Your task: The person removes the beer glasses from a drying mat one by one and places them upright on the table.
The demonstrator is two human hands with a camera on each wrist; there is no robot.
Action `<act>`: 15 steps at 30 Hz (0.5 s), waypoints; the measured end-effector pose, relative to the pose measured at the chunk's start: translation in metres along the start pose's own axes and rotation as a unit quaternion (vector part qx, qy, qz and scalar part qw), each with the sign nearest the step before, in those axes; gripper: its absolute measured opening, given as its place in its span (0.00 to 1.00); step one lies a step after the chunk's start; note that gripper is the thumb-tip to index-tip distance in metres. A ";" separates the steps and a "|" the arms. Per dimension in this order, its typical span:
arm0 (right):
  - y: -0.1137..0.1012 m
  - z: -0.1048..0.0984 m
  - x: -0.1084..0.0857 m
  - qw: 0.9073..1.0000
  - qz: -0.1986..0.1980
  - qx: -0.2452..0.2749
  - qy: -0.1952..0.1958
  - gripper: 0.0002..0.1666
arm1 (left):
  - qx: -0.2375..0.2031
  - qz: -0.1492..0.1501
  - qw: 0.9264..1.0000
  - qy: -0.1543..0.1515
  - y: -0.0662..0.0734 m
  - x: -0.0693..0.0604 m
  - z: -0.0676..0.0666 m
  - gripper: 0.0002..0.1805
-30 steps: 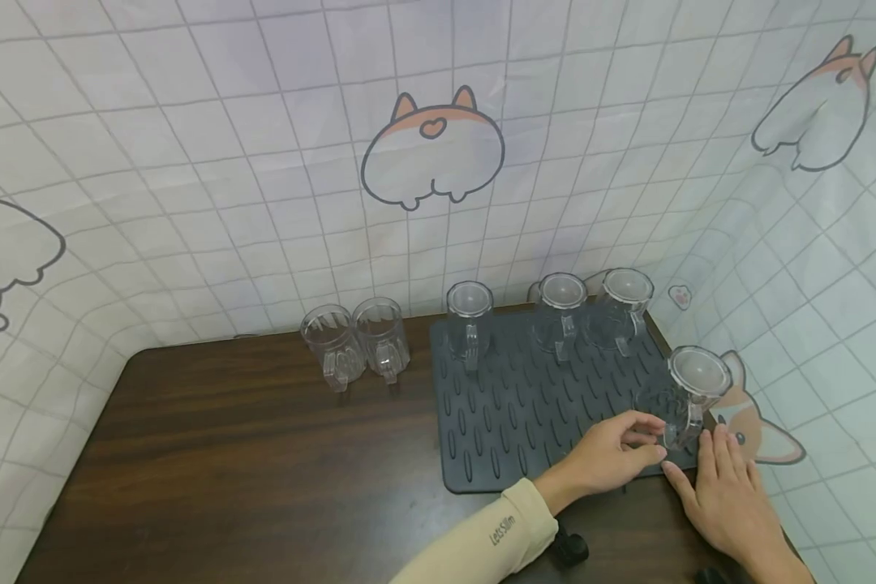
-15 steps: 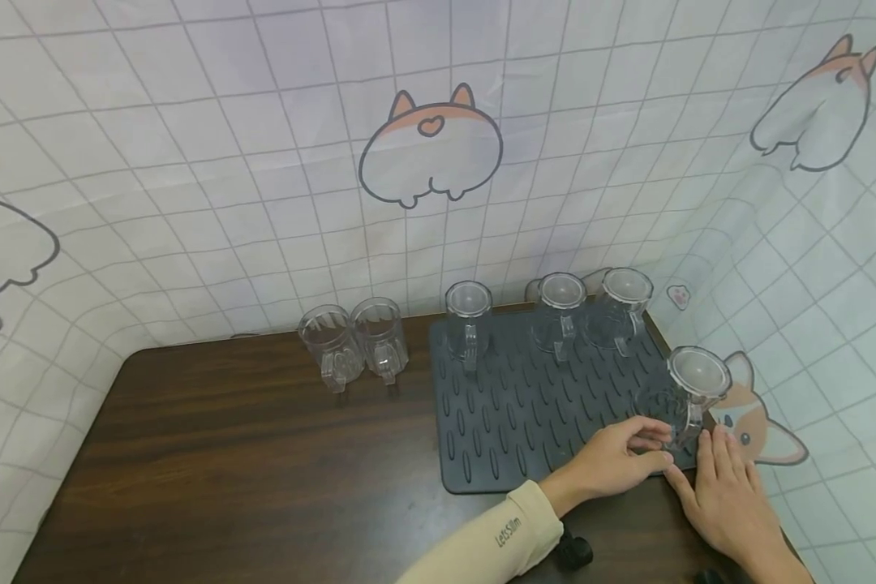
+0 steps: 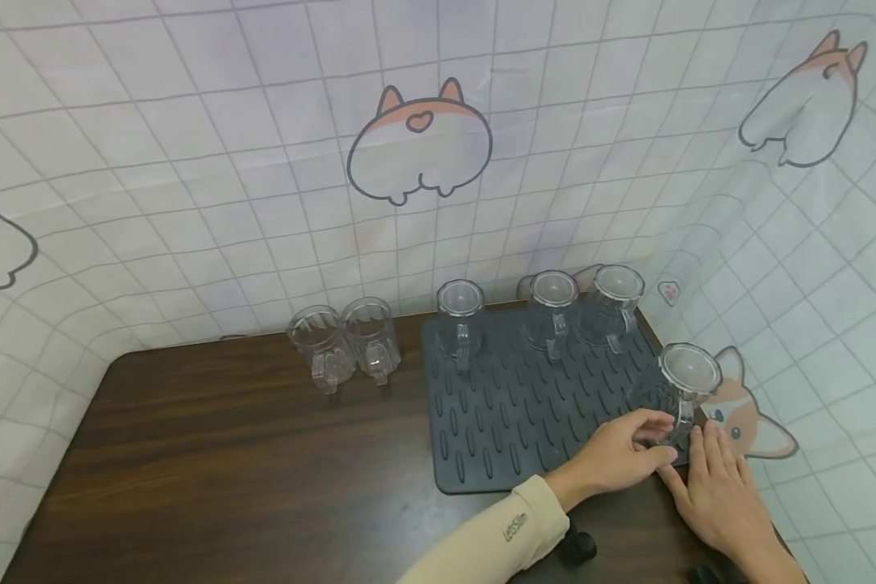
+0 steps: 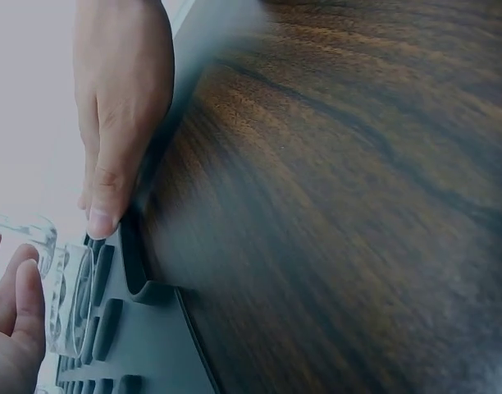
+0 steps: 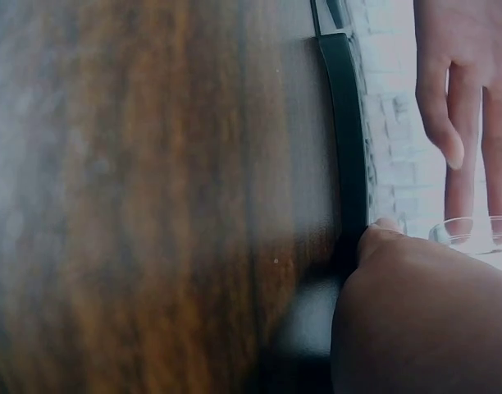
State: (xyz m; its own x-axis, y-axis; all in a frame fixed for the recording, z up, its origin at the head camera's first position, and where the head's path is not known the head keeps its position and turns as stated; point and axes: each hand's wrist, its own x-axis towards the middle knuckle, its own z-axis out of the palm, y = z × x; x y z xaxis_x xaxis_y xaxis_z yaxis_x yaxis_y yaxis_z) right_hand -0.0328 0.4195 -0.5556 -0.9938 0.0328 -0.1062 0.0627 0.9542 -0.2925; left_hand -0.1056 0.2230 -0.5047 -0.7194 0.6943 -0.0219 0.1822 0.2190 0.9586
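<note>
A clear glass mug stands upside down on the right front part of a dark grey ridged drying mat. My left hand, fingers loosely bent and thumb apart, is at the mug's handle and lower side; contact is hard to make out. In the left wrist view, the left-hand fingers appear close to the glass. My right hand lies with straight fingers along the mat's front right corner, its thumb near the left thumb. The right wrist view shows the right hand beside the mat's edge.
Three more inverted mugs line the mat's back, including a left one and a right one. Left of the mat, two upright mugs stand on the brown wooden table. A tiled-pattern cloth hangs behind and right.
My left hand has shifted slightly right, closer to the mug's handle. The right hand keeps its place at the mat corner. The head view has turned a little.
</note>
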 end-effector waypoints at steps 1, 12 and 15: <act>0.000 0.000 0.000 1.000 0.000 0.002 -0.003 0.53 | 0.004 0.002 1.000 -0.003 0.000 0.001 0.000 0.24; 0.000 -0.002 -0.003 1.000 -0.012 0.006 -0.008 0.50 | 0.024 0.020 0.999 -0.022 0.005 0.007 0.005 0.25; 0.000 -0.003 -0.003 1.000 -0.008 0.008 -0.006 0.51 | 0.002 0.019 1.000 -0.014 0.003 0.006 0.005 0.22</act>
State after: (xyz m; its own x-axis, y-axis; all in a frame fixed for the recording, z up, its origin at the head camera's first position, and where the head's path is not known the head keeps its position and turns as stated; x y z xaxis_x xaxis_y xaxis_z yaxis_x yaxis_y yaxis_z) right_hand -0.0303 0.4198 -0.5527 -0.9936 0.0132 -0.1123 0.0476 0.9499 -0.3090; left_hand -0.1058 0.2311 -0.5030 -0.6924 0.7215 0.0058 0.2112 0.1950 0.9578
